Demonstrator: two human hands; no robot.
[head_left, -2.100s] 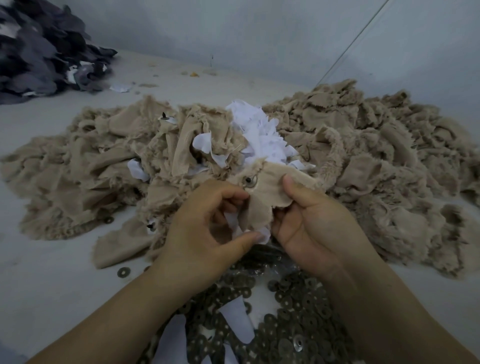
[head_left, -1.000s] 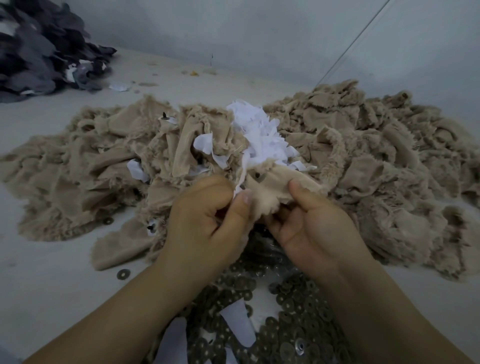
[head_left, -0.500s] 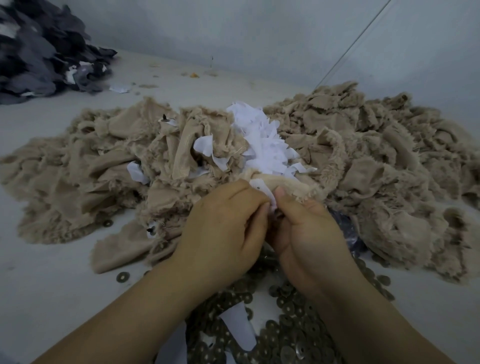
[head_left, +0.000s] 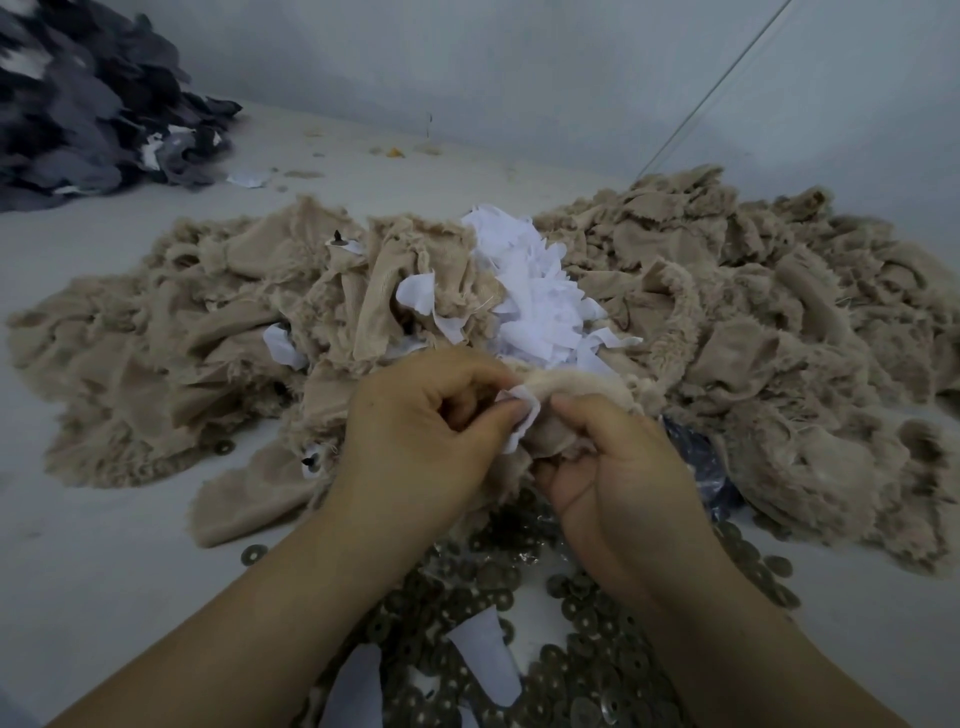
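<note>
Both hands meet in the middle of the view over one small beige fabric piece (head_left: 558, 415) with frayed edges. My left hand (head_left: 421, 436) pinches a white paper scrap (head_left: 522, 415) against that piece between thumb and fingers. My right hand (head_left: 618, 467) grips the beige piece from the right, thumb on top and fingers curled under it. Any metal fitting on the piece is hidden by the fingers.
Beige fabric pieces lie heaped to the left (head_left: 208, 353) and right (head_left: 779, 332), with white paper scraps (head_left: 530, 291) piled between them. Several metal washers (head_left: 571, 649) lie below my hands. A dark grey fabric pile (head_left: 78, 104) sits far left. A wall runs behind.
My hands have drawn together on the beige piece. Its metal eyelet, visible earlier, is now covered, and my left hand now pinches a white scrap at the piece's edge.
</note>
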